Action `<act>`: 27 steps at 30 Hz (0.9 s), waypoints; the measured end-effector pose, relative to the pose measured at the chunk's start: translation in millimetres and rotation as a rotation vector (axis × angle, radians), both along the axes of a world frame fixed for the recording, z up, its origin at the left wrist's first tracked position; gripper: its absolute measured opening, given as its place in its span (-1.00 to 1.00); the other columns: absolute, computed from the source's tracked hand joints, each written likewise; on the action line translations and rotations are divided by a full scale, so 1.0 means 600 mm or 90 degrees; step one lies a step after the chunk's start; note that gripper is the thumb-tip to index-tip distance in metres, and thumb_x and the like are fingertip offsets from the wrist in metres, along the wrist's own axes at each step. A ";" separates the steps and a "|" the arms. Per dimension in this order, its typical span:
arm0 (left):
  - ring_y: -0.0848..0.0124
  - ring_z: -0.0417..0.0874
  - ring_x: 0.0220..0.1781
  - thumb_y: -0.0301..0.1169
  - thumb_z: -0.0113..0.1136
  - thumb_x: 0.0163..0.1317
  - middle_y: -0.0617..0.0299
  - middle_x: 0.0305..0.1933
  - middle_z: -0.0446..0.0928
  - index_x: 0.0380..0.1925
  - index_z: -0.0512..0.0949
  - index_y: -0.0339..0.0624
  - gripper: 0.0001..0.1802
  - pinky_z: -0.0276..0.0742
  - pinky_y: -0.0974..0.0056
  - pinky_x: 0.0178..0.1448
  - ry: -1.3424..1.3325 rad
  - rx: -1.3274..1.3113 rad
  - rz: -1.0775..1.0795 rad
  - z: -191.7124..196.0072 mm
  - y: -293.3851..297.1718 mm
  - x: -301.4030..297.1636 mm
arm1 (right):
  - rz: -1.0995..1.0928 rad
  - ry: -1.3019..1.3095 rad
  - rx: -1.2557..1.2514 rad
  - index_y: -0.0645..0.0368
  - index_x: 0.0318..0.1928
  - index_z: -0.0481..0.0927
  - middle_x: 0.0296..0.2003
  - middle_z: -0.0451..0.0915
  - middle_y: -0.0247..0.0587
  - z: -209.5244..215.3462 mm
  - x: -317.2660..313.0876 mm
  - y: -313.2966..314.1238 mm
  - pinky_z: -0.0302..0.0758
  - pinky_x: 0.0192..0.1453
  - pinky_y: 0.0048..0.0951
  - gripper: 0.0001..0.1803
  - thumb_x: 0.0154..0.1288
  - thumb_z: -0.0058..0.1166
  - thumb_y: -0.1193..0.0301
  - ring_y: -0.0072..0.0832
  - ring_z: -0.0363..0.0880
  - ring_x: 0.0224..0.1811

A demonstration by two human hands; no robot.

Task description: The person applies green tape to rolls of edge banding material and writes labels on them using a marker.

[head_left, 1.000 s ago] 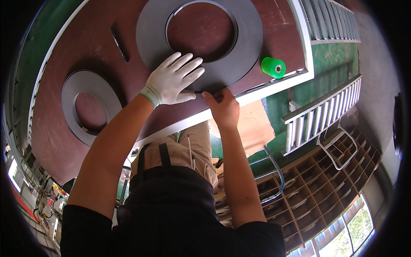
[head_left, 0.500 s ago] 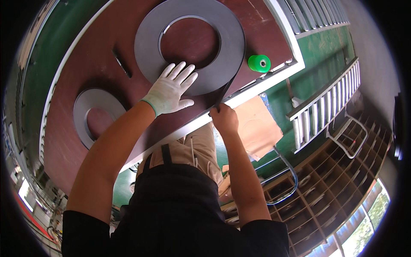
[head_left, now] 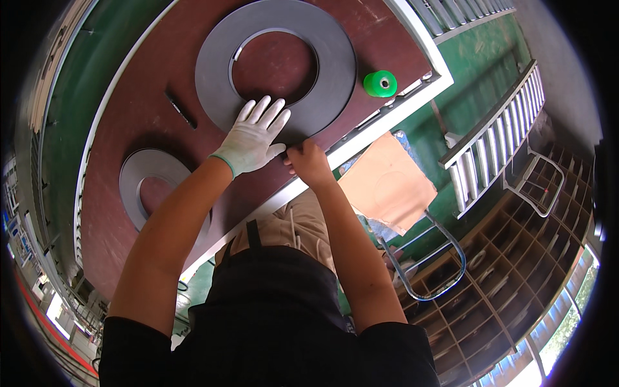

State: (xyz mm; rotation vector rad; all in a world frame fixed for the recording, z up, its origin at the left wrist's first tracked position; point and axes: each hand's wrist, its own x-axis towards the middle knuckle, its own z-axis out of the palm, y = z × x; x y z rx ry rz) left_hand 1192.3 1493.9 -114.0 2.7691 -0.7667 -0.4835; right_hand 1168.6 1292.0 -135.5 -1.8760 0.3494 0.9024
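A large flat coil of grey strip [head_left: 335, 71] lies on the dark red tabletop [head_left: 103, 219]. My left hand [head_left: 253, 138], in a whitish glove with a green cuff, rests flat on the coil's near rim with its fingers spread. Just right of the left thumb, my bare right hand [head_left: 309, 162] has its fingers curled at the coil's outer edge, closed on the strip's loose end; the fingers mostly hide that end. A smaller grey coil [head_left: 130, 184] lies to the left, partly behind my left forearm.
A green roll [head_left: 380, 84] stands near the table's right edge, and a slim black tool [head_left: 180, 109] lies left of the large coil. Right of the table are a stool topped with cardboard [head_left: 390, 184], a roller rack [head_left: 496, 142] and a wooden compartment shelf [head_left: 483, 277].
My right hand has moved left, from the table's white edge to beside my left thumb. The strip that stretched off the coil toward it now lies against the coil. My left hand stays on the coil.
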 end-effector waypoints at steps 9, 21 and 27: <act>-0.08 0.19 0.69 -0.07 0.36 0.35 -0.08 0.65 0.25 0.56 0.27 -0.28 -0.10 0.04 -0.21 0.74 -0.066 0.016 0.026 0.016 -0.015 -0.007 | 0.043 -0.094 -0.015 0.14 -0.09 0.73 -0.28 0.80 -0.03 0.013 0.014 -0.068 0.68 -0.02 -0.15 -0.77 0.40 0.12 0.31 -0.02 0.81 -0.16; -0.04 0.40 0.56 -0.08 0.45 0.23 -0.11 0.45 0.48 0.44 0.38 -0.38 -0.10 0.19 -0.08 0.70 -0.070 0.051 0.054 0.060 -0.037 0.009 | 0.077 -0.577 -0.310 0.11 0.57 0.34 0.52 0.31 0.29 0.061 0.193 -0.222 0.42 0.54 0.07 -0.08 0.19 0.40 0.38 0.27 0.33 0.54; -0.06 0.37 0.58 -0.11 0.47 0.21 -0.13 0.49 0.44 0.44 0.39 -0.38 -0.11 0.20 -0.08 0.68 -0.079 0.054 0.093 0.057 -0.047 0.001 | 0.000 -0.512 -0.206 0.05 0.62 0.20 0.48 0.35 0.29 0.022 0.209 -0.206 0.47 0.49 0.06 0.02 0.19 0.47 0.40 0.29 0.36 0.50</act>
